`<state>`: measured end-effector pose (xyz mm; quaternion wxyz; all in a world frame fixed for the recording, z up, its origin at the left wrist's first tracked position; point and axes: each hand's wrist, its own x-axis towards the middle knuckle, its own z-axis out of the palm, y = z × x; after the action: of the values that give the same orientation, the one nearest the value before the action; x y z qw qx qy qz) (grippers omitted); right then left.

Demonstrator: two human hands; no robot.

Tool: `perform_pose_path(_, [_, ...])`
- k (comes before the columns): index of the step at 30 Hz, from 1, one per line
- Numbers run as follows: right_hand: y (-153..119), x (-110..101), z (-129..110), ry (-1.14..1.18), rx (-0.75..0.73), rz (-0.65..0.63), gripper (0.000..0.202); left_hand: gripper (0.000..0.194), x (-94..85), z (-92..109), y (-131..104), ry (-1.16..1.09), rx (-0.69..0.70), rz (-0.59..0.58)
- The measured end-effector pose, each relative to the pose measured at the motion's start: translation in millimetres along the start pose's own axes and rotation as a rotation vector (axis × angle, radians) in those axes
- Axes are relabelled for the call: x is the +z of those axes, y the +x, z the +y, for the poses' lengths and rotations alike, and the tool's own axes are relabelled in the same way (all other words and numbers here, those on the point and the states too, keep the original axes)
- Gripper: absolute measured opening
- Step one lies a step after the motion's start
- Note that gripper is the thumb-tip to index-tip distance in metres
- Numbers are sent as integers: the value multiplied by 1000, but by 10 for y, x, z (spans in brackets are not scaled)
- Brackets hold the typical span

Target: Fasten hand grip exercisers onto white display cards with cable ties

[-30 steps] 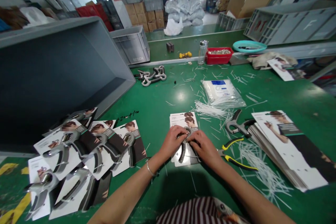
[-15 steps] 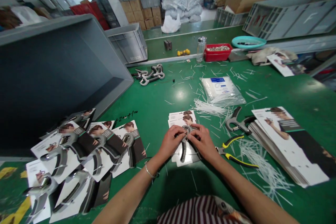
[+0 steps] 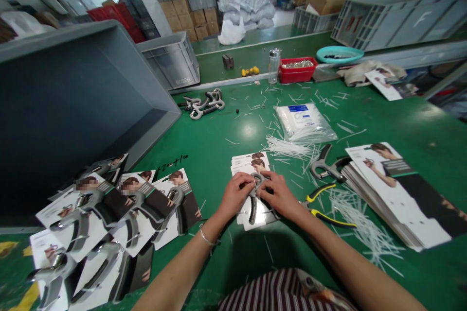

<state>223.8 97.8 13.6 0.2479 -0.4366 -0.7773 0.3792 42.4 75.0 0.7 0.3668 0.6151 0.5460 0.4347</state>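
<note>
A thin, silvery bracelet (image 3: 205, 238) rings the left wrist, and both forearms are bare. At the bottom of the frame, a garment (image 3: 260, 294) shows dark maroon and white stripes, with a blurred, multicoloured patch (image 3: 323, 294) towards the right.

Hand grip (image 3: 252, 211) partly metallic-looking, smooth; card (image 3: 260, 215) glossy; tabletop (image 3: 207, 148) smooth, shiny; bag (image 3: 303, 121) glossy plastic.

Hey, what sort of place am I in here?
Most likely a factory or workshop: there's a green workbench scattered with white plastic strips, a grey crate beyond it, and stacked cardboard boxes farther back.
</note>
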Motion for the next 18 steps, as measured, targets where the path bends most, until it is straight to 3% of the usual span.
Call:
perform_pose_path(7, [125,-12,6,20,31,-21,12,8,-16,-24,66,-8,-14,25])
perform_pose_path(14, [579,-16,97,23,50,-35,9,9,-138,-160,397,26,9,68])
perform_pose_path(18, [675,-30,137,37,9,-57,10,11,-170,-180,428,38,23,57])
